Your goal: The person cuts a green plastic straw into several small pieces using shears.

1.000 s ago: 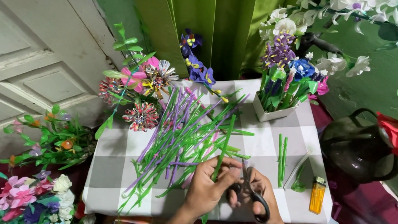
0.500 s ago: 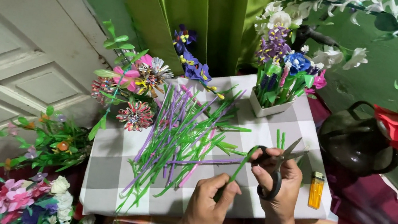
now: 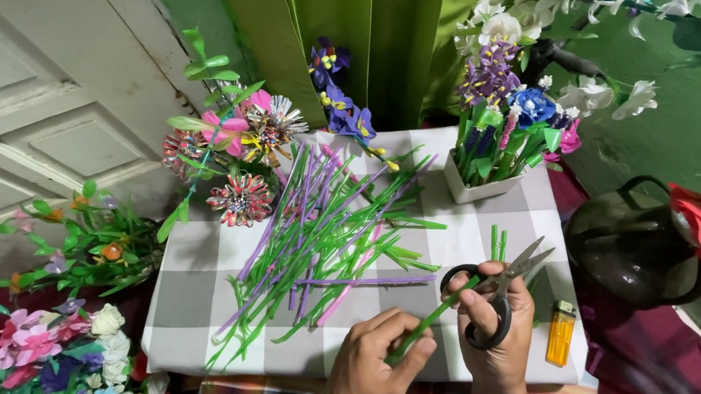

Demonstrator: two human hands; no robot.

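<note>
My left hand pinches the lower end of a thin green straw above the near edge of a small table with a grey-and-white checked cloth. The straw runs up and right to my right hand, which grips black-handled scissors, blades pointing up and right. A heap of green, purple and pink straws lies across the middle of the cloth, left of both hands. A few short green straw pieces lie just beyond the scissors.
A white pot of paper flowers stands at the table's back right, more handmade flowers at the back left. An orange lighter lies by my right hand. A dark kettle sits right of the table. Flower bunches lie on the floor left.
My hands have moved apart along the straw: the right hand with the scissors has shifted up and right, and the left now holds the straw's near end. The view has tilted slightly.
</note>
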